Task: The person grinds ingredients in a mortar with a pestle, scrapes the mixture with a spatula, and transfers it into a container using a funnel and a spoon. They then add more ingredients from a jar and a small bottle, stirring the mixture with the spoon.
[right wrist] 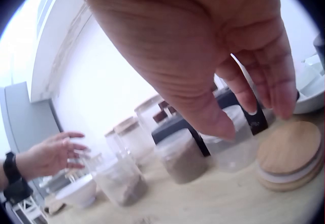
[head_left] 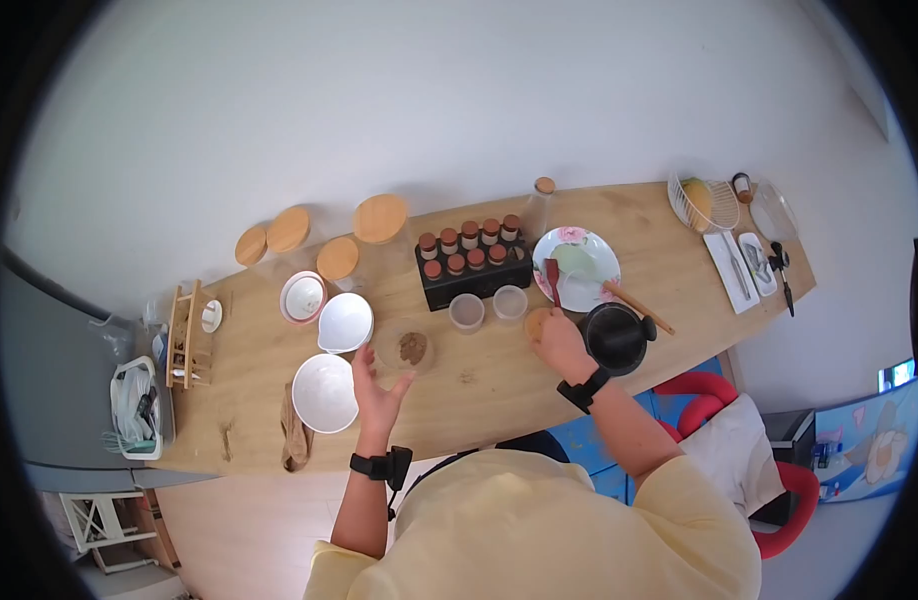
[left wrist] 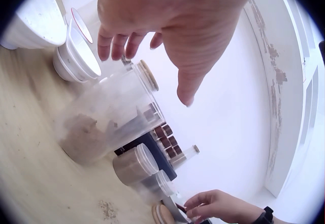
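Observation:
My left hand [head_left: 379,398] is beside a clear jar [left wrist: 114,114] with brown clumps [head_left: 412,347] at its bottom. Its thumb and fingers are spread apart, with nothing between them. Over on the right, my right hand [head_left: 563,345] reaches down over a round wooden lid [right wrist: 289,150] with a pale seal, lying on the table. In the right wrist view the fingers of this hand [right wrist: 203,66] hang loosely bent above and beside the lid, and no object shows in their grasp. Two small lidded plastic tubs [head_left: 467,312] stand between the hands, one with brown contents.
Behind the tubs stands a black rack [head_left: 474,283] of brown-capped bottles. A floral plate [head_left: 602,252] with a red-headed spatula and a black pot [head_left: 616,338] are at right. White bowls [head_left: 326,394], a brown cloth [head_left: 296,430] and wooden-lidded jars [head_left: 381,219] are at left.

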A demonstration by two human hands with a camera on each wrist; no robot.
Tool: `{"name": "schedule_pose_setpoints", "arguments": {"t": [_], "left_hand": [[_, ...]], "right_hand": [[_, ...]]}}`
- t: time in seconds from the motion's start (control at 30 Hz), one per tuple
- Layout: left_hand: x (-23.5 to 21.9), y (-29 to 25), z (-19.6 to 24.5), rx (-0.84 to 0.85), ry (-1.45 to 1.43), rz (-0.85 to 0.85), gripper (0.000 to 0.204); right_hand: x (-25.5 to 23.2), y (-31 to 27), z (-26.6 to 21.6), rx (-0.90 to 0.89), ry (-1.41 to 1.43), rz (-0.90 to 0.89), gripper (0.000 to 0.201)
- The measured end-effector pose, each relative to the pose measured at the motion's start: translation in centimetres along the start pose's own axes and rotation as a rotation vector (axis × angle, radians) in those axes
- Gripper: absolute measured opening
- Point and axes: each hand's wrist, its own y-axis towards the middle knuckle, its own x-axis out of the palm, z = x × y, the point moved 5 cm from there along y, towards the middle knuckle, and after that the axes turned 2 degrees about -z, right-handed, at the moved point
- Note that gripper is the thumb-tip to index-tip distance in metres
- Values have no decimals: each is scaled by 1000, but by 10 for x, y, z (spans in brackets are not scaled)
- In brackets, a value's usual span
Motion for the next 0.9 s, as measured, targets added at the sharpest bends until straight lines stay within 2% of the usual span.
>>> {"name": "schedule_pose_setpoints", "arguments": {"t": [0.07,0.1,0.17,0.27,0.4,0.47,0.6,0.67,0.7,0.8,0.9], "left_hand": [[8,5,6,12,132,-42,95],[10,7,9,21,133,-46,95],[17,9,11,30,129,-104,113],[22,10,12,69,142,-112,120],[30,17,-5,26,74,-100,122],[31,19,-6,9,44,-97,121],[30,20,-4,-17,46,-110,120],[32,16,-1,-30,19,-160,118],[32,15,-1,-34,22,-154,118],[35,13,0,-36,5,-187,116],[37,12,0,-40,-38,-209,117]], "right_hand": [[24,3,16,-71,-284,26,36],[35,8,25,-67,-280,34,36],[38,11,24,-131,-484,237,39],[37,11,24,-164,-582,190,43],[50,27,30,-213,-498,210,42],[60,26,30,-209,-682,138,40],[53,29,33,-214,-581,102,32],[56,34,42,-114,-549,48,24],[58,33,43,-122,-548,46,24],[47,21,35,-194,-502,43,19],[38,8,21,-305,-416,0,30]]}}
